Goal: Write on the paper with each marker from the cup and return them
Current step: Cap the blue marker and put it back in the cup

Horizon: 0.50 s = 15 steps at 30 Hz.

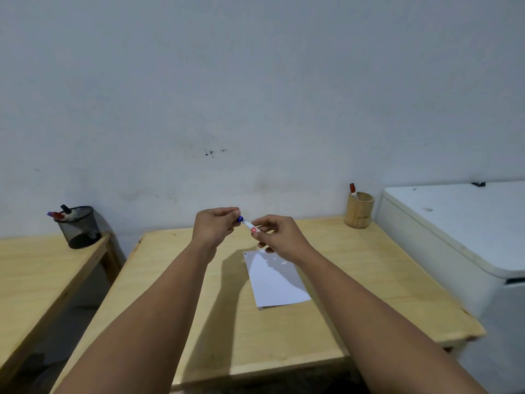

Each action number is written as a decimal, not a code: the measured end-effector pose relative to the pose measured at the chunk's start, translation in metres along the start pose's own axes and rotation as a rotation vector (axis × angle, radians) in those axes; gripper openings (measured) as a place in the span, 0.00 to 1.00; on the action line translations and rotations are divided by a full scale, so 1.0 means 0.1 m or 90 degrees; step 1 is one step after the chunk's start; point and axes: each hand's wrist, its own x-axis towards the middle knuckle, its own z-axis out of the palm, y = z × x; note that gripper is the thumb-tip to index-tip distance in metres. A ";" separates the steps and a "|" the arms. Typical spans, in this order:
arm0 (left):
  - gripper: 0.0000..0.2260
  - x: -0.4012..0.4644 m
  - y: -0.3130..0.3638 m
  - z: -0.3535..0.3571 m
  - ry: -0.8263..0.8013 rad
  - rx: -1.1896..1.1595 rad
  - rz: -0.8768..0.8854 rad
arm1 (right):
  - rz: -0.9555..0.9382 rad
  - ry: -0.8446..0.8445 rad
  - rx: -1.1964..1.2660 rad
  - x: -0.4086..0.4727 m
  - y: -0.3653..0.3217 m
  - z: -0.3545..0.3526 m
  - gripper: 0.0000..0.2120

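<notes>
Both hands are raised above the wooden table point(355, 280), holding one white marker point(250, 227) with a red label between them. My left hand point(214, 226) pinches its blue cap end point(241, 219); my right hand point(277, 234) grips the white barrel. Whether the cap is on or off the barrel I cannot tell. Beneath the hands lies a white sheet of paper point(275, 282) with a small dark mark at its top left corner. A bamboo cup point(359, 210) stands at the table's back right, with a red-capped marker point(353, 190) sticking out of it.
On a second wooden table point(37, 277) at the left stands a black mesh cup point(79, 227) with several markers. A white chest-like appliance point(460, 231) stands against the main table's right side. A pale wall rises behind both tables.
</notes>
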 end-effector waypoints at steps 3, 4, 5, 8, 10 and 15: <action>0.03 -0.04 0.04 0.06 -0.006 0.042 0.023 | -0.001 0.000 0.001 -0.04 -0.04 -0.06 0.08; 0.03 -0.05 0.04 0.08 -0.009 0.062 0.033 | -0.001 0.001 0.003 -0.05 -0.05 -0.08 0.08; 0.03 -0.06 0.03 0.11 -0.013 0.082 0.043 | 0.000 0.004 0.007 -0.06 -0.06 -0.10 0.08; 0.04 -0.06 0.00 0.26 -0.010 0.119 0.066 | 0.008 0.027 0.026 -0.08 -0.05 -0.15 0.08; 0.05 -0.04 -0.02 0.39 -0.014 0.135 0.058 | 0.023 0.045 0.036 -0.10 -0.01 -0.23 0.07; 0.10 0.00 -0.02 0.84 -0.139 0.168 0.018 | 0.055 0.099 0.048 -0.17 0.26 -0.60 0.06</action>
